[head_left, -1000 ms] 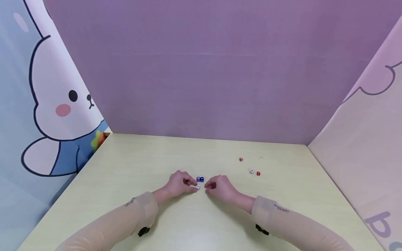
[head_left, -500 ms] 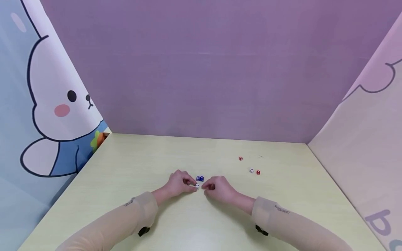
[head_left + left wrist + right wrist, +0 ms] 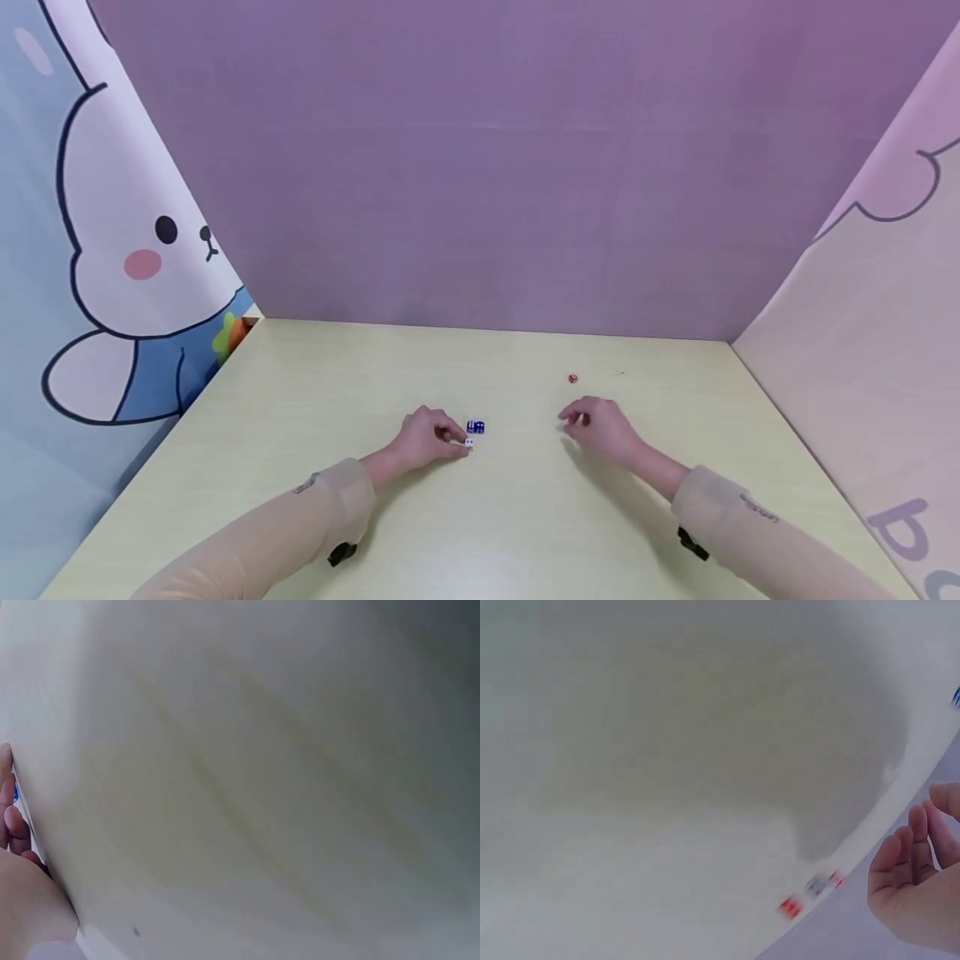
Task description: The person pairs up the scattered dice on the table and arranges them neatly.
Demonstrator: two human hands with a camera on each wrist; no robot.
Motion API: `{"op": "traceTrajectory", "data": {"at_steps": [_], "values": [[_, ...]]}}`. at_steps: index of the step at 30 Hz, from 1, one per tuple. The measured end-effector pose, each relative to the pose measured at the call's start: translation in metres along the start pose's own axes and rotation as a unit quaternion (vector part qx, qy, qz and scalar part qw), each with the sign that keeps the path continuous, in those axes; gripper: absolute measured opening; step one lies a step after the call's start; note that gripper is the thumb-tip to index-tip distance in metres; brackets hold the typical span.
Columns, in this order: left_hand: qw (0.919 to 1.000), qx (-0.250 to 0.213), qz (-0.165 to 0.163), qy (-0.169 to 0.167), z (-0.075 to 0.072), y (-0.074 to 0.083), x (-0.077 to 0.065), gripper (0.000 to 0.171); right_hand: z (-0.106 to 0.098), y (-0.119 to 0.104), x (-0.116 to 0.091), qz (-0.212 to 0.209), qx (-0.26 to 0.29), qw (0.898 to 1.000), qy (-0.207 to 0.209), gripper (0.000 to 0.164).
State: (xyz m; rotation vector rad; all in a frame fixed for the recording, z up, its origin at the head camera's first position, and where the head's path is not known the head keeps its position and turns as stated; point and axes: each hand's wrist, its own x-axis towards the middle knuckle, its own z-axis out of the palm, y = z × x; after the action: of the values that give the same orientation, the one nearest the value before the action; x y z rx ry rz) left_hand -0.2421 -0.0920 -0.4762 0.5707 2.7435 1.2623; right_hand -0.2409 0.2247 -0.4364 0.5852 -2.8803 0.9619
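My left hand point(image 3: 427, 437) pinches a white die point(image 3: 468, 442) between thumb and fingertips, close to the table. Just beyond that die sit two blue dice point(image 3: 476, 427) side by side. To the right, my right hand point(image 3: 603, 429) hovers over the table with loosely bent fingers and nothing in them. In the right wrist view, a red die point(image 3: 790, 907), a white die point(image 3: 816, 885) and another red die point(image 3: 836, 879) lie near this hand, blurred. The head view shows only one red die point(image 3: 573, 378); the right hand hides the other two dice.
The pale wooden table point(image 3: 337, 358) ends at a purple backdrop point(image 3: 480, 208). A side panel with a cartoon rabbit point(image 3: 150, 217) stands on the left, and a pale printed panel point(image 3: 885, 333) on the right.
My right hand has moved from beside the blue dice to the right, over the white and red dice there. The left hand stays on its white die.
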Motion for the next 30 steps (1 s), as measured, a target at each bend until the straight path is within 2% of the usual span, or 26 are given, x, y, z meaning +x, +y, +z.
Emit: {"op": "traceTrajectory", "data": {"at_steps": [5,13,19,30], "values": [[1.0,0.002,0.002,0.002,0.0,-0.001,-0.001,0.015,-0.016,0.027,0.001,0.013,-0.035,0.999,0.038,0.016],[1.0,-0.002,0.002,0.001,0.0,-0.001,0.0,0.015,-0.024,0.058,0.003,0.033,-0.076,0.993,0.088,0.018],[0.9999,-0.013,0.0,-0.003,0.0,-0.002,0.0,0.014,-0.024,0.07,0.009,0.044,-0.093,0.993,0.064,0.011],[1.0,-0.006,0.001,-0.003,0.002,-0.005,0.001,0.014,-0.016,0.064,0.018,0.059,-0.085,0.994,0.025,0.01]]}}
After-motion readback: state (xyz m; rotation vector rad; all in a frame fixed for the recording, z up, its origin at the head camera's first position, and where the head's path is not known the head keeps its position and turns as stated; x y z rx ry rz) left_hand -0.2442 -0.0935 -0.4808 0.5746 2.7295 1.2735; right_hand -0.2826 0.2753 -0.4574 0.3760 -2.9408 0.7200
